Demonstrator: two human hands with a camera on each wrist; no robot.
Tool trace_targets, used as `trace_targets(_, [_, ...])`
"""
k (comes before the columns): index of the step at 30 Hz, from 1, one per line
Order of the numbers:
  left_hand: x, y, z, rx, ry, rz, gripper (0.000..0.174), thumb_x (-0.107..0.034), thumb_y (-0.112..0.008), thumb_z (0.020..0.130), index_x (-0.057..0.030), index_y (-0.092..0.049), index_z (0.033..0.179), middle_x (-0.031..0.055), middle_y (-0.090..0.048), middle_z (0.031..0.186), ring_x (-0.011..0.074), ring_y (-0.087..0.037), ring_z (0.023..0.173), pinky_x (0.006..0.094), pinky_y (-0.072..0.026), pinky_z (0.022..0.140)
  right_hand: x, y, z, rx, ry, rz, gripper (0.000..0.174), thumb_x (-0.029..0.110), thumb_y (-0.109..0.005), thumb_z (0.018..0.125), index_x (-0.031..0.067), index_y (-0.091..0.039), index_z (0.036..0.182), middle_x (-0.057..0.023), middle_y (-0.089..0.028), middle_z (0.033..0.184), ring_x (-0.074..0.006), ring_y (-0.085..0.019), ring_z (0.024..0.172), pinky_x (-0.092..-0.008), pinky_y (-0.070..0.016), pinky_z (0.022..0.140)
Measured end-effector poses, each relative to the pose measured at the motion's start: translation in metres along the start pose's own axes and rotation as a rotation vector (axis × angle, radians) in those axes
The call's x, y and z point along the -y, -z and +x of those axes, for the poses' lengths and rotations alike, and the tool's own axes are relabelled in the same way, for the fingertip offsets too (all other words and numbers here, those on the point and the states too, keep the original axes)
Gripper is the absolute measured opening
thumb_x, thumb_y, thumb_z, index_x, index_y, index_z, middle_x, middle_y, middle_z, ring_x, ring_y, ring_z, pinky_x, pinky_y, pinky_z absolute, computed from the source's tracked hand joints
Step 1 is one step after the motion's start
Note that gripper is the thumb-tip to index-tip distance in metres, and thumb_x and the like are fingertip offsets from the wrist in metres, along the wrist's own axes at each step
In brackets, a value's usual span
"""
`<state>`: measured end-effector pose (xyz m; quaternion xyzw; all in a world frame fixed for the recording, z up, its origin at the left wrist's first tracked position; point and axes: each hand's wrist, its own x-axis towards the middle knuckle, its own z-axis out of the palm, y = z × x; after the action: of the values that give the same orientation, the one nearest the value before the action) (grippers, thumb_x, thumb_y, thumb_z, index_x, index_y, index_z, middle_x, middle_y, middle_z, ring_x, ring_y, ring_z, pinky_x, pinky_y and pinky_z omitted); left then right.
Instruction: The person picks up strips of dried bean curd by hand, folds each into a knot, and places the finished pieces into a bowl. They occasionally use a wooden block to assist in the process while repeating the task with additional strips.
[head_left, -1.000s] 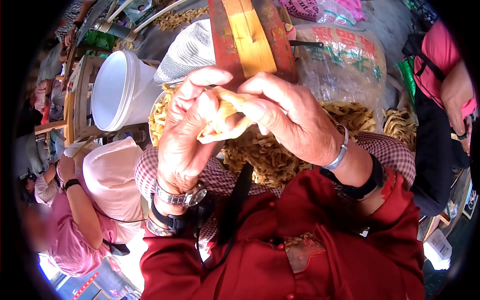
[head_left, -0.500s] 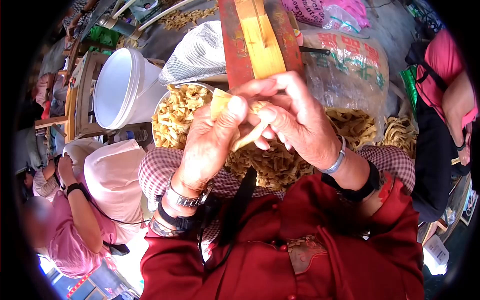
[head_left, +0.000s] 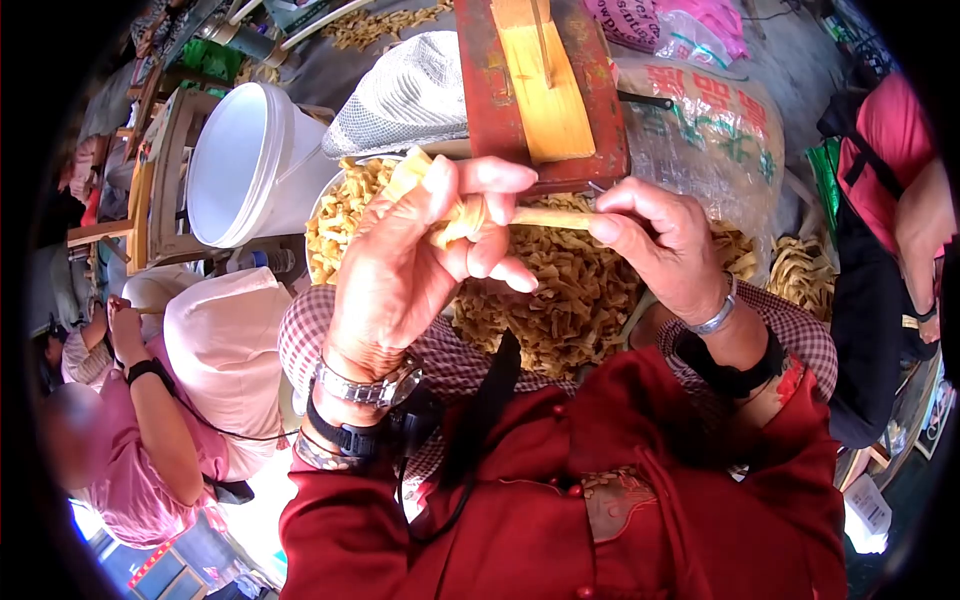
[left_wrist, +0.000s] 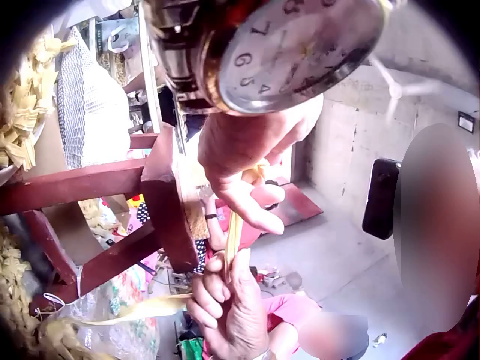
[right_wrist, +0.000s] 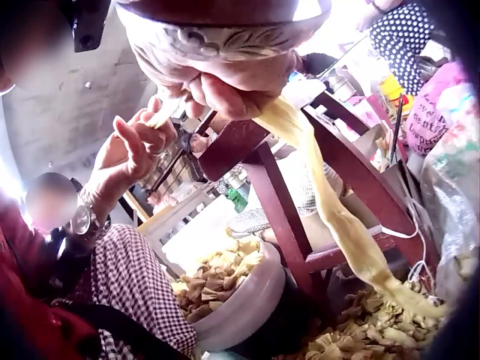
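In the head view, a pale yellow strip (head_left: 550, 218) is stretched level between the two hands. My left hand (head_left: 385, 275) grips its looped, knotted part (head_left: 463, 222) between thumb and fingers, and a flat end sticks up past the thumb. My right hand (head_left: 665, 250) pinches the strip with thumb and forefinger. In the right wrist view, a long wide tail of strip (right_wrist: 334, 214) hangs from the right hand down to a heap of yellow-brown strips (right_wrist: 375, 330). That heap (head_left: 560, 300) lies below the hands in the head view.
A basin of knotted pieces (head_left: 350, 215) stands left of the heap, beside a white bucket (head_left: 245, 170). Ahead is a red wooden bench (head_left: 610, 140) bearing a yellow board (head_left: 545, 100) with an upright pin. A clear printed sack (head_left: 710, 140) lies right. People sit on both sides.
The hands were close together around a loop of strip. Now the right hand has drawn away to the right, pulling the strip straight, and the loop in the left hand is smaller and tighter.
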<state>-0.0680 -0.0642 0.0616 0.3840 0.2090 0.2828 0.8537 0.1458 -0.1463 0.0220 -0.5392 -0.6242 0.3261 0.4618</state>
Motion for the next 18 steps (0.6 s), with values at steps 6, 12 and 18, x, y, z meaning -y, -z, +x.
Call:
trace_targets(6, [0.017, -0.013, 0.005, -0.311, -0.045, 0.368, 0.033, -0.027, -0.057, 0.091, 0.0027, -0.060, 0.104, 0.0011, -0.057, 0.063, 0.0076, -0.049, 0.042, 0.0180, -0.0389, 0.040, 0.004, -0.004, -0.003, 0.229, -0.299, 0.242, 0.019, 0.016, -0.054, 0.092, -0.0015, -0.054, 0.099, -0.0034, -0.054, 0.079, -0.0067, -0.056, 0.067, -0.0192, -0.0486, 0.046])
trace_targets(12, [0.015, -0.019, 0.006, -0.291, 0.102, 0.528, 0.024, -0.017, -0.057, 0.091, 0.0047, -0.058, 0.101, 0.0016, -0.053, 0.064, 0.0043, -0.037, 0.039, 0.0184, -0.0304, 0.036, 0.018, -0.011, -0.004, 0.322, -0.293, 0.359, 0.023, 0.017, -0.050, 0.093, -0.0007, -0.050, 0.108, -0.0048, -0.053, 0.087, -0.0103, -0.059, 0.073, -0.0195, -0.0499, 0.046])
trace_targets(18, [0.001, -0.005, 0.000, -0.376, -0.095, 0.126, 0.009, -0.011, -0.056, 0.089, -0.0019, -0.058, 0.089, -0.0048, -0.044, 0.059, 0.0008, -0.033, 0.043, 0.0164, -0.0295, 0.035, 0.021, 0.007, 0.000, 0.236, -0.128, 0.182, 0.025, 0.018, -0.050, 0.093, -0.0055, -0.055, 0.084, -0.0071, -0.054, 0.065, -0.0130, -0.058, 0.064, -0.0256, -0.0448, 0.058])
